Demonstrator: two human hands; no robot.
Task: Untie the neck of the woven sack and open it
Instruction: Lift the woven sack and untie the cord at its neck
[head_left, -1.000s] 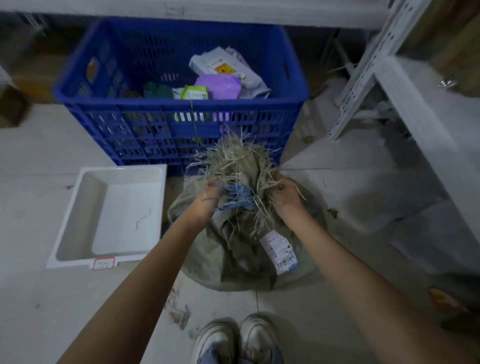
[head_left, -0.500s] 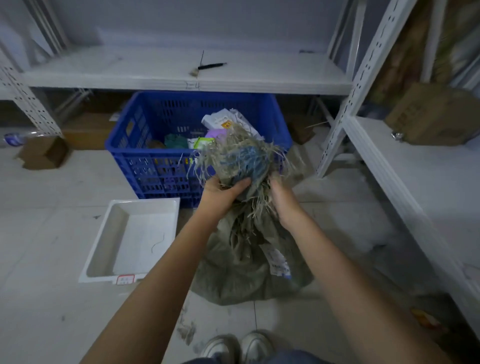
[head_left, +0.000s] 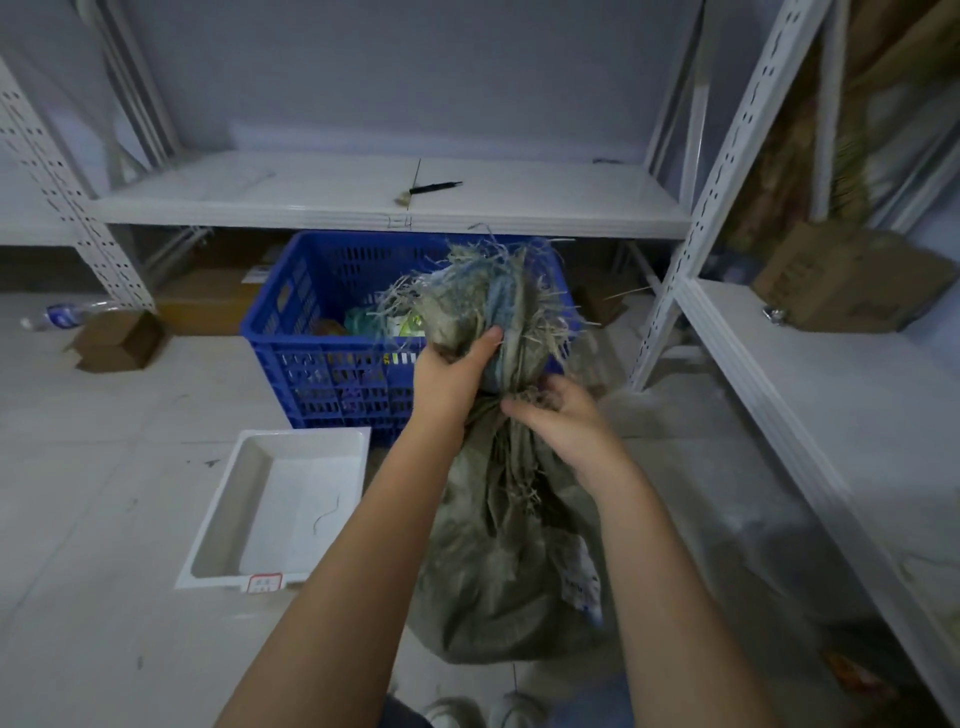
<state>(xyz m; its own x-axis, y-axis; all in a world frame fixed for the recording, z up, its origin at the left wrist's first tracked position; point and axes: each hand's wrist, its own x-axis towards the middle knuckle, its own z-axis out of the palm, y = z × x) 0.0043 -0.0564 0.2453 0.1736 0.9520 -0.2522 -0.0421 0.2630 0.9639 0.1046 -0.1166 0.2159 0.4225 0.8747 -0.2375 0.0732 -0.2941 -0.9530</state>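
Head view: sack (head_left: 498, 561) upright on floor (head_left: 104, 467), centre, just near side of blue crate (head_left: 322, 322). Neck bunched, frayed top sticking up in front of crate. L hand (head_left: 449, 376) wrapped round sack top above the tie, thumb across fabric, fingers closed on it. R hand (head_left: 563, 415) at the tied neck from the right, fingers curled loosely against it; can't tell if pinching the tie. White label (head_left: 579, 582) on sack's right side. White tray (head_left: 283, 506) on floor left of sack. Shelf (head_left: 311, 192) behind crate, black pen (head_left: 434, 188) on it.
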